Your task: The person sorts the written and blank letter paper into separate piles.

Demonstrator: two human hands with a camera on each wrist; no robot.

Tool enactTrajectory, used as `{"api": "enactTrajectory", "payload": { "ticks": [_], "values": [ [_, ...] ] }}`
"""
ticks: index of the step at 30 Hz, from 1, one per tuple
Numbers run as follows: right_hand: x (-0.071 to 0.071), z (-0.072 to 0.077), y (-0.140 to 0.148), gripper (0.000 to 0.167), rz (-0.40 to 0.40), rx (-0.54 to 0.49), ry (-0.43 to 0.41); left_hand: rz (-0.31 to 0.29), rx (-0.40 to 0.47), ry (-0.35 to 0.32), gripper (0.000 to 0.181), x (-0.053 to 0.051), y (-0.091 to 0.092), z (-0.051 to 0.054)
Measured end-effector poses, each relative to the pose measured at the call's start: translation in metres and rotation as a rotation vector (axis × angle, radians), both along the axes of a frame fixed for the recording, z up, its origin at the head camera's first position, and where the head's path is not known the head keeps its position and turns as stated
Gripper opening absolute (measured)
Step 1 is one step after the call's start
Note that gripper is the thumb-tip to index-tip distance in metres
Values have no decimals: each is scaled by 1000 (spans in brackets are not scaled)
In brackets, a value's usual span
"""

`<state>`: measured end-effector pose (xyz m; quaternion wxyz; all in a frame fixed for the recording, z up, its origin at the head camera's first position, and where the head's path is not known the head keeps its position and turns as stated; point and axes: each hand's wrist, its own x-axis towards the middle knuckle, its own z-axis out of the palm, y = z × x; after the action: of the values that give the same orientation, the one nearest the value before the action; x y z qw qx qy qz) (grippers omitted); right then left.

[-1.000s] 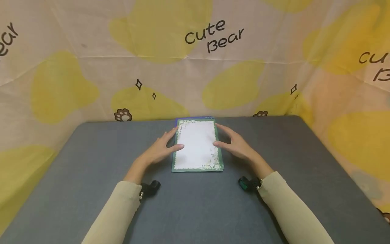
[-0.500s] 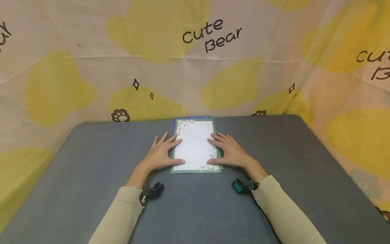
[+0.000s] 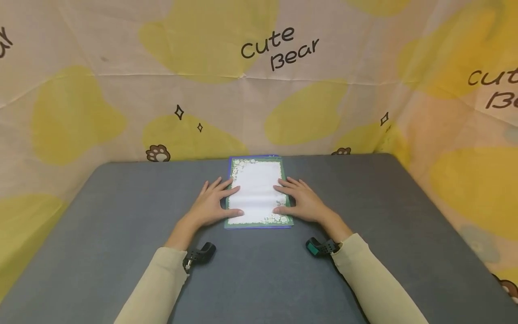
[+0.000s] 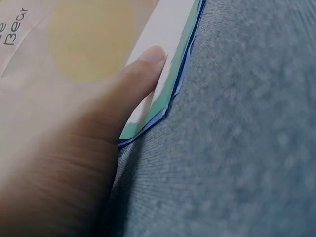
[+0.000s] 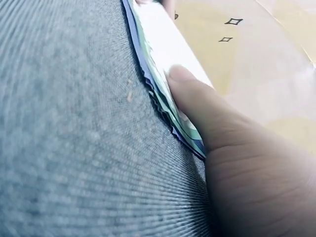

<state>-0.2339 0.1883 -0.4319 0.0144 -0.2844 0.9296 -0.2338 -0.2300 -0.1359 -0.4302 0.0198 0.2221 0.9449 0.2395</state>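
A small stack of paper sheets lies on the grey table, its top sheet (image 3: 257, 180) white with a green flowered border. Blue edges (image 3: 255, 156) of a sheet beneath peek out at the top, left and bottom. My left hand (image 3: 208, 203) rests on the left side of the stack, fingers spread and fairly straight, thumb (image 4: 148, 64) lying on the white paper. Opposite it, my right hand (image 3: 303, 200) touches the right side the same way, its thumb (image 5: 190, 86) on top near the lower edge. A faint crosswise ripple shows in the top sheet between them.
The grey cloth-covered table (image 3: 259, 279) spreads around the stack on all sides. Behind stands a cream and yellow printed curtain (image 3: 222, 99), close to the table's back edge. Black straps with cameras sit on both wrists.
Both hands came nearer and their thumbs moved down onto the sheet's lower part. The top sheet has since shifted slightly away, showing a blue edge at the bottom and a faint ripple.
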Motion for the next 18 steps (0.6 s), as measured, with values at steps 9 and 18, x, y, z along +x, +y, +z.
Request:
{"api": "enactTrajectory", "payload": {
  "ticks": [9,18],
  "values": [
    [-1,-2,-2,61,-82,-187,2,26,128,43,56,-2,-1,-4],
    [0,2,-7,43,-334,-574,-68,6,249,51,58,-3,1,-2]
  ]
}}
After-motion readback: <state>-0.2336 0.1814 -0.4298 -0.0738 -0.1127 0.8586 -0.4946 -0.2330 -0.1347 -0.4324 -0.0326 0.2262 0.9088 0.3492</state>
